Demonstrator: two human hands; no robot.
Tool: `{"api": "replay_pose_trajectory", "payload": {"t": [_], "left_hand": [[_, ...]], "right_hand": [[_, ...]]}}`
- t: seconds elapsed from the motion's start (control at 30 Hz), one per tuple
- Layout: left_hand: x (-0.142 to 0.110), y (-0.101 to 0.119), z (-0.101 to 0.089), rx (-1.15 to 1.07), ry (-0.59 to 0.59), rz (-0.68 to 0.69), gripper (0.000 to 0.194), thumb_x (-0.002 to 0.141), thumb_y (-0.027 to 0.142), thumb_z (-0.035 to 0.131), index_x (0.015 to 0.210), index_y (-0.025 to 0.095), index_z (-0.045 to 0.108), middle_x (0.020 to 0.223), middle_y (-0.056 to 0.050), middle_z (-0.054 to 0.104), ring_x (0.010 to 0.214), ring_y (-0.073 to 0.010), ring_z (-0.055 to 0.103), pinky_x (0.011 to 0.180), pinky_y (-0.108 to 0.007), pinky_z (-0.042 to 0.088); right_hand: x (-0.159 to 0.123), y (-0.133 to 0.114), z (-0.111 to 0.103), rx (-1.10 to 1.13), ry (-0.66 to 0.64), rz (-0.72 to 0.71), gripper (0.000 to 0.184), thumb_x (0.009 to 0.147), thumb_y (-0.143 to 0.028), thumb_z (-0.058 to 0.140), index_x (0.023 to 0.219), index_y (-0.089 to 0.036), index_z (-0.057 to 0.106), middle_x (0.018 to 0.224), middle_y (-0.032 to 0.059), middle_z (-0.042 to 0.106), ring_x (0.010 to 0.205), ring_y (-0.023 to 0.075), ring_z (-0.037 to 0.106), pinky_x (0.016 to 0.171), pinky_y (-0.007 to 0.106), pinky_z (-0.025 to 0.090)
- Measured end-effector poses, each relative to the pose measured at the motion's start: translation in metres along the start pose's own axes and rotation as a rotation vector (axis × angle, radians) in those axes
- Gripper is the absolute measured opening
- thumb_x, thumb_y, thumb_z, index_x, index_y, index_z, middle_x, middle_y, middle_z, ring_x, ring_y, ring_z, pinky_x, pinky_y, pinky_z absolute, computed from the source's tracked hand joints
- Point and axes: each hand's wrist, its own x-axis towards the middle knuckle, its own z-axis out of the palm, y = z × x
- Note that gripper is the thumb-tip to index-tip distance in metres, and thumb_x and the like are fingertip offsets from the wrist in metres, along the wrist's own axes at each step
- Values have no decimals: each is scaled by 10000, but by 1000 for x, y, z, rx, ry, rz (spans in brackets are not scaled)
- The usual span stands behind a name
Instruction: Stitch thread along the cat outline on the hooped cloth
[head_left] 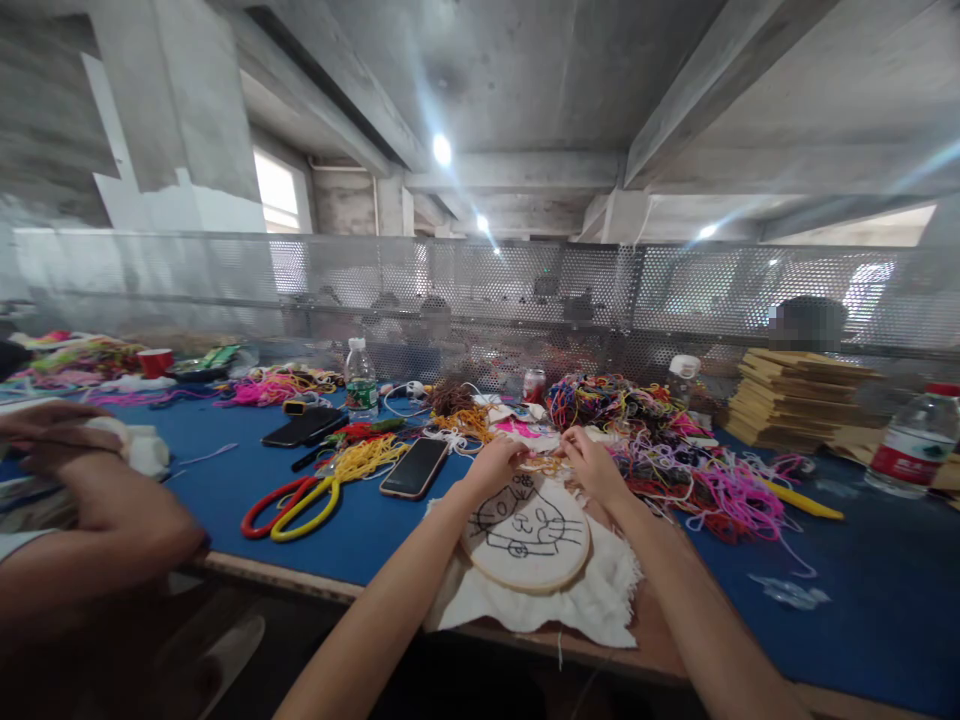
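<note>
Blue table (pixel 214 500), perforated screen (pixel 465 275) behind — hooped cloth (pixel 534 540) at near edge, round, no long axis. It lies bodyward of left hand (pixel 501 468) and right hand (pixel 590 463); left is closer, over the far-left rim. Both bunched narrow — can't tell what they hold.

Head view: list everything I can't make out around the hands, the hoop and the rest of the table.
Left hand and right hand, head view: fingertips too small and blurred to show whether either holds a needle.
Hoop, head view: upper-left rim hidden by the left hand.
Scissors, head view: blades mostly covered by yellow yarn.
Neighbouring person, head view: cut off by the left edge.
Red-labelled bottle, head view: small print too blurred.
</note>
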Motion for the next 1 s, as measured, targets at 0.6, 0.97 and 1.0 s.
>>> {"api": "replay_pose_trajectory", "payload": {"t": [0.6, 0.97, 1.0], "left_hand": [[1, -4, 3, -20, 9, 38, 256, 881, 256, 430, 888, 151, 663, 784, -50, 634, 726, -127, 504, 682, -213, 356], [0, 4, -2, 9, -13, 16, 256, 876, 264, 438, 890, 148, 666, 762, -56, 633, 727, -138, 516, 693, -222, 369], [0, 4, -2, 10, -17, 11, 261, 877, 274, 438, 881, 149, 667, 756, -56, 632, 724, -140, 516, 690, -223, 369]], "right_hand": [[-2, -10, -3, -73, -12, -33, 144, 866, -263, 349, 862, -223, 487, 782, 26, 636, 744, 169, 595, 675, 253, 397], [-3, -9, -3, -141, -14, -69, 158, 855, -272, 376, 834, -219, 524, 733, 16, 623, 671, 158, 566, 617, 235, 362], [-3, -10, -3, -149, -15, -73, 158, 853, -272, 382, 827, -218, 528, 726, 15, 619, 662, 156, 560, 610, 235, 357]]}}
